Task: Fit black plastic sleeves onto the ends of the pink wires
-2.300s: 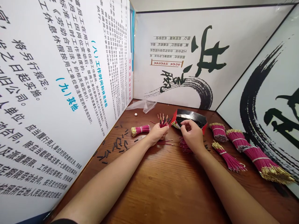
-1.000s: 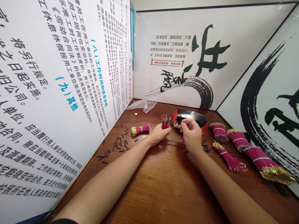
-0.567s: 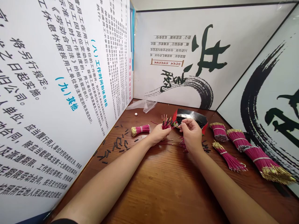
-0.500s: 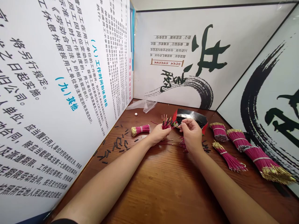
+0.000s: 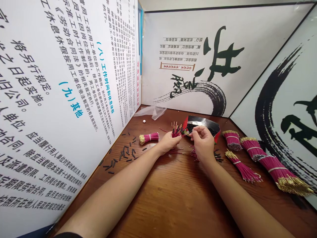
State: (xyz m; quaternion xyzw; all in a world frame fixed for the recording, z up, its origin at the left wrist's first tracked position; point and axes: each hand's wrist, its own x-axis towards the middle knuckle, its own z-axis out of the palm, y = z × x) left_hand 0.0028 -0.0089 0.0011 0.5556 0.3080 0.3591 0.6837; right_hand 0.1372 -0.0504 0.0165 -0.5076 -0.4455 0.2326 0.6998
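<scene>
My left hand [image 5: 169,142] is closed round a small bunch of pink wires [image 5: 176,130] with gold tips, held upright over the wooden table [image 5: 173,198]. My right hand [image 5: 203,141] is pinched at the bunch's right side, fingertips together on something too small to make out. Right behind the hands stands a black and red tray [image 5: 205,124] with small black pieces in it. Loose pink wires [image 5: 194,153] lie under my right hand.
A tied pink wire bundle [image 5: 148,137] lies left of the hands, with scattered black sleeves [image 5: 123,153] beyond it. Several tied bundles [image 5: 269,167] lie at the right. A clear plastic bag [image 5: 151,111] sits in the back corner. Printed boards wall in the table on three sides.
Since 2.3 s ago my right hand has moved up and left from the tray to the bunch in my left hand. In the last second almost nothing has moved.
</scene>
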